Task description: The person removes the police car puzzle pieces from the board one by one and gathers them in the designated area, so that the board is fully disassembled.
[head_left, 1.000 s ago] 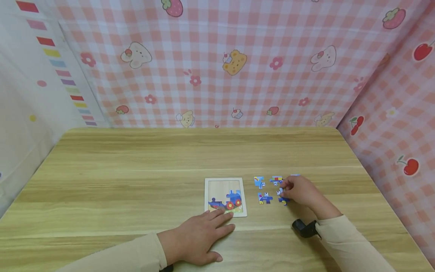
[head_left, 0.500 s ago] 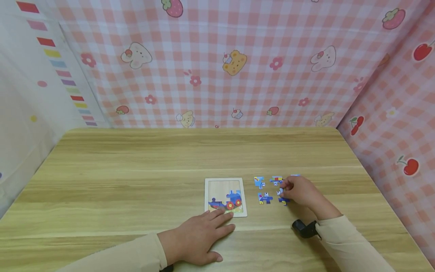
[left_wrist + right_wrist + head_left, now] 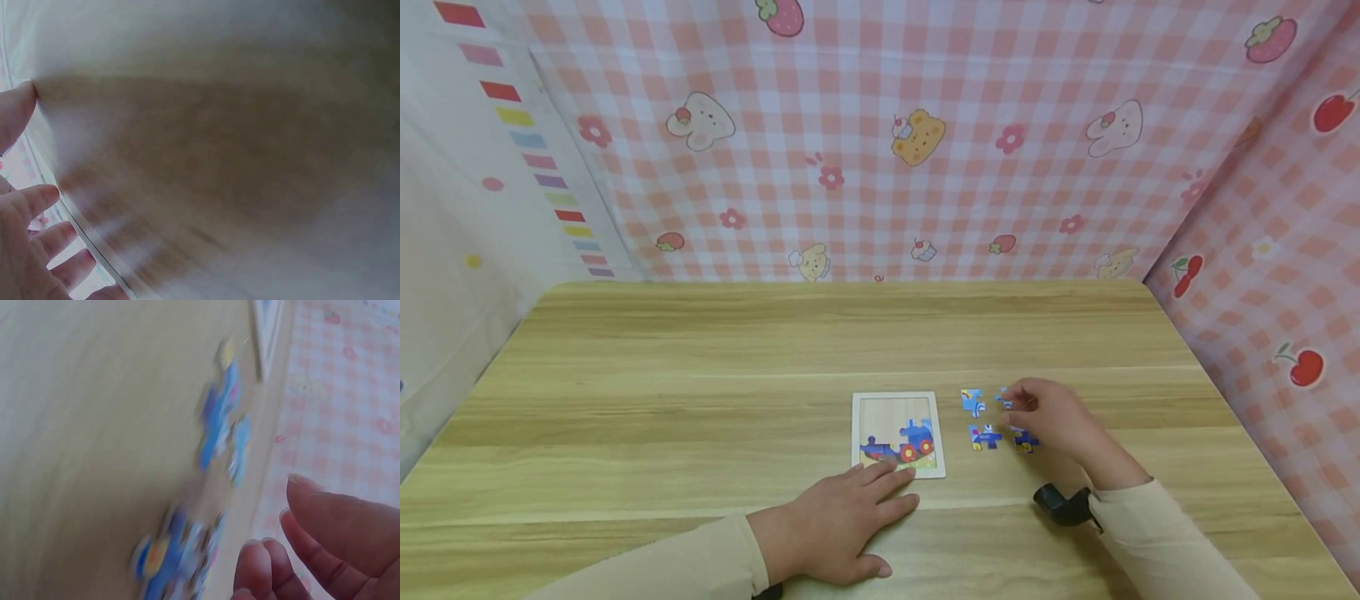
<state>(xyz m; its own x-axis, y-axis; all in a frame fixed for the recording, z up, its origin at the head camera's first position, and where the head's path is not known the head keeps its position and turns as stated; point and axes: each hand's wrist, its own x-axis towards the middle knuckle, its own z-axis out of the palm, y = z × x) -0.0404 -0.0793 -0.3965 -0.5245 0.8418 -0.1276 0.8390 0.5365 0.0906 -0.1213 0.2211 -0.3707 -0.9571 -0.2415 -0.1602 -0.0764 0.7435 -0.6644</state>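
In the head view my left hand (image 3: pixel 838 521) lies spread, its fingertips over the near edge of a white-framed puzzle board (image 3: pixel 940 433). A blue train section with red wheels (image 3: pixel 908 452) fills the board's lower part. My right hand (image 3: pixel 1056 421) hovers over loose jigsaw pieces, thumb and index finger apart with nothing between them; the right wrist view shows that gap too. Below its fingers sits a blue piece (image 3: pixel 1026 440), and a light blue piece (image 3: pixel 1002 398) is partly covered by the fingertips. Two more pieces lie to their left, a sky-blue one (image 3: pixel 972 402) and a dark blue one (image 3: pixel 983 437).
The wooden table (image 3: pixel 662 400) runs back to a pink checked curtain (image 3: pixel 850 208). A black wrist camera (image 3: pixel 1063 505) juts from the right sleeve close above the table. The left wrist view is mostly blurred tabletop.
My right hand has come off the blue piece and shifted slightly left and away from me, its thumb and finger parting more. The left hand and the board have stayed put.
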